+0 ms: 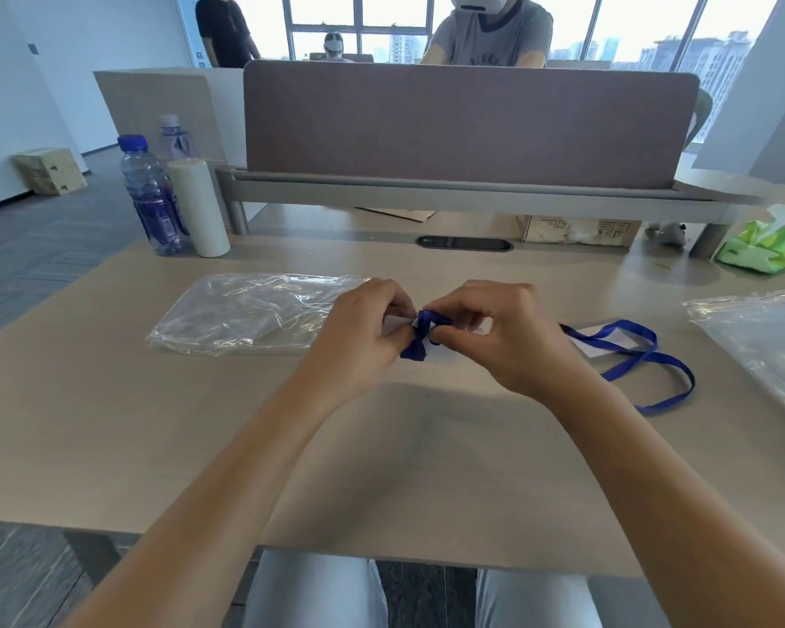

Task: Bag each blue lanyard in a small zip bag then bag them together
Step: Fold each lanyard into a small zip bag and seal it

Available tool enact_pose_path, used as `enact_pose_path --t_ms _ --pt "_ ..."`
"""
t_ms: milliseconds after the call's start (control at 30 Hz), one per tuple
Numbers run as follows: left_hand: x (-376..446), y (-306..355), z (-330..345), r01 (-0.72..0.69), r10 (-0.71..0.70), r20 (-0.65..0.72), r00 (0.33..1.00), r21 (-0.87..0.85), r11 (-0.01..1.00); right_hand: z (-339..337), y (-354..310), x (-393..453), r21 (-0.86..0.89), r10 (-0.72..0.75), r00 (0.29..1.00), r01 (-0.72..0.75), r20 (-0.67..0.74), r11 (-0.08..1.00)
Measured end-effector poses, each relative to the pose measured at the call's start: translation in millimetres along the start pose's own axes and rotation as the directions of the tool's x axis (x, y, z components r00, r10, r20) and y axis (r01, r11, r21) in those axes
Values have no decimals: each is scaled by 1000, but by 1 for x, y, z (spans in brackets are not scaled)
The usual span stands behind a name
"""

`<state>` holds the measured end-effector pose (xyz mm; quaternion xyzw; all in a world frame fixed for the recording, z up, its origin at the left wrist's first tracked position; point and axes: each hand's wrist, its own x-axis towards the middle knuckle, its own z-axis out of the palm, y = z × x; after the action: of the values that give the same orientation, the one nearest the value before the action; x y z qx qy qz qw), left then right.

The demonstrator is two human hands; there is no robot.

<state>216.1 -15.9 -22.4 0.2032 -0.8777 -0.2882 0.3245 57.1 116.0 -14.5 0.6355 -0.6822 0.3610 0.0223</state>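
Knees in pale trousers sit nearest, tucked under the near edge of the desk; both bare forearms reach forward over it.

Landmark: the bunched blue lanyard at mid-desk. Left to right from there:

- Far left of it, at the desk's back corner: a clear water bottle with blue cap and blue label, print too blurred to read. A second bottle stands behind it, and a white cylinder stands just beside.
- Left of it: a large clear zip bag, flat on the desk, crinkled, its right end reaching behind the left hand.
- At it: left hand and right hand close together, fingertips of both pinched on the bunched lanyard, held just above the desk. Something pale and thin shows between the fingers; cannot tell whether it is a small bag.
- Right of it: a second blue lanyard lying loose in an open loop on the desk, part of it across a small white card or bag.
- Far right: another clear plastic bag, running off the edge of view.
- Behind and right: a green tissue pack by the divider leg.

Beyond the divider: a cardboard box with printed marks, not legible.
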Motion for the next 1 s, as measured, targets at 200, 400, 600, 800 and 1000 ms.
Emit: enact_pose_path --t_ms 200,400,600,800,1000 --pt "-1 -21 -11 26 -26 -8 1000 16 1000 16 -11 14 17 -3 999 2 54 1000" --pt "-3 -43 -18 42 -42 -31 999 12 999 33 -11 33 11 -45 995 44 92 999" --pt "1 -55 -23 137 -142 -107 984 -56 989 56 -2 53 -23 -83 994 85 73 996" --pt "16 -83 -19 289 -271 -135 953 140 947 66 17 71 -164 15 994 -33 -112 986" --pt "35 -96 -14 368 -356 -103 929 376 850 74 33 71 -201 115 967 -162 -229 966"
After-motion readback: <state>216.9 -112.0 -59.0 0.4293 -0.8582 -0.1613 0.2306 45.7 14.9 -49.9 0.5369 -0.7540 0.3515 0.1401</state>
